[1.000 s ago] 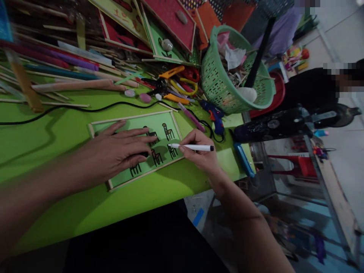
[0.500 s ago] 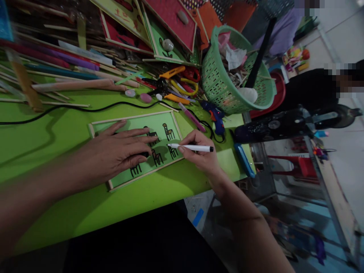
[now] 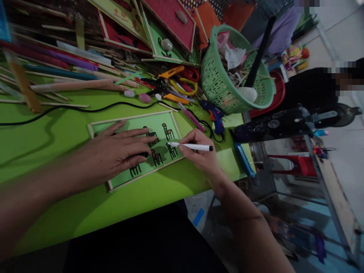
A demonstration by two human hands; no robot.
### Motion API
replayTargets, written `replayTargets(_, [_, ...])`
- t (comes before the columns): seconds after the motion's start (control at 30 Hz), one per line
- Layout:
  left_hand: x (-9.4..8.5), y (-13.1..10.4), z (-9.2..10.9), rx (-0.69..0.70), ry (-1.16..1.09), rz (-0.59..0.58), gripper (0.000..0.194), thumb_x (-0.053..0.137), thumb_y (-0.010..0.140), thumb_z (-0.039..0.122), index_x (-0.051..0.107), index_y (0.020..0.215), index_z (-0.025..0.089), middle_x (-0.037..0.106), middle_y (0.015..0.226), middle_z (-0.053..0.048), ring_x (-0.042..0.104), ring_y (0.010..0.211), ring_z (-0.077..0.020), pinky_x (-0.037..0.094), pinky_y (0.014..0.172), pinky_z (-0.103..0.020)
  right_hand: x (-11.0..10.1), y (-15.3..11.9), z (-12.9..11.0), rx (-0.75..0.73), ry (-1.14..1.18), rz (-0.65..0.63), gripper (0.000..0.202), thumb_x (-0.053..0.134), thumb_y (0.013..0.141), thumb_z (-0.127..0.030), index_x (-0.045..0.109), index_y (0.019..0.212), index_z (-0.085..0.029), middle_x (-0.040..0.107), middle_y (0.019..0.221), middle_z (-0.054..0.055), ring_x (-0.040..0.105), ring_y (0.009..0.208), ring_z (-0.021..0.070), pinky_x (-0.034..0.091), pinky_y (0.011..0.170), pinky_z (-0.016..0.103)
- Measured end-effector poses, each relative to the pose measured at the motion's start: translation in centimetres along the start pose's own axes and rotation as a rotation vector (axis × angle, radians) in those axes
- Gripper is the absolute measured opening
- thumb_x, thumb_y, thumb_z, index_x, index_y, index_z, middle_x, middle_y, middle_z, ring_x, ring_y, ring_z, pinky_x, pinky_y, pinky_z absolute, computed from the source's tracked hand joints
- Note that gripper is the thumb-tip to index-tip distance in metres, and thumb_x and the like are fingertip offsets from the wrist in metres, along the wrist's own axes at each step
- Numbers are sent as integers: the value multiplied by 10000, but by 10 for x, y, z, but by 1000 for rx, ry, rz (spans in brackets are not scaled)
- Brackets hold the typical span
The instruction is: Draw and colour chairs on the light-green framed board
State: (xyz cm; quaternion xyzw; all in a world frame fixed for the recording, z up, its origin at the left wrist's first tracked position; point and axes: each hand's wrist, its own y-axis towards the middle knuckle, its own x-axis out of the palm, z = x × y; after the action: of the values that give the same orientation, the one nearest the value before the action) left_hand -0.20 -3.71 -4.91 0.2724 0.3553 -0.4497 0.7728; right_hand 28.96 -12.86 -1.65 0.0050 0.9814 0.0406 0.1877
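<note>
A light green board (image 3: 125,182) edged with thin wooden sticks lies on the table, with several small chairs drawn on it in black. My left hand (image 3: 122,148) rests flat across its left and middle part, fingers spread, covering some of the drawings. By that thumb's tip is a small dark thing (image 3: 145,154) that I cannot make out clearly. Over the board's right edge, my right hand (image 3: 199,153) pinches a white marker (image 3: 196,146) with a black end. The marker's tip points left and meets the top of the lower right chair drawing (image 3: 171,150).
Behind the board lie a black cable (image 3: 113,106), orange-handled pliers (image 3: 160,86), a pink cutter (image 3: 191,116) and a blue glue gun (image 3: 214,115). A green basket (image 3: 218,79) holds scraps. Wooden sticks (image 3: 74,85) pile up at far left. A person in black (image 3: 309,91) is at right.
The marker tip has shifted very slightly up and left at the lower right chair. My left hand stays in place on the board.
</note>
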Motion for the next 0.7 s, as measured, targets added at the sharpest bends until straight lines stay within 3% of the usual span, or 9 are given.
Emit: replayTargets(0.7, [6,-1,0,-3,-20,26,533,310,1128,701,757,1198,419,679,1580,68,543,1569,-289,54,1420,-651,-2,-1,0,-3,-17,25,118,785,876,-277,679,850,-230,670,740,-27,509,597,113,405,547,263])
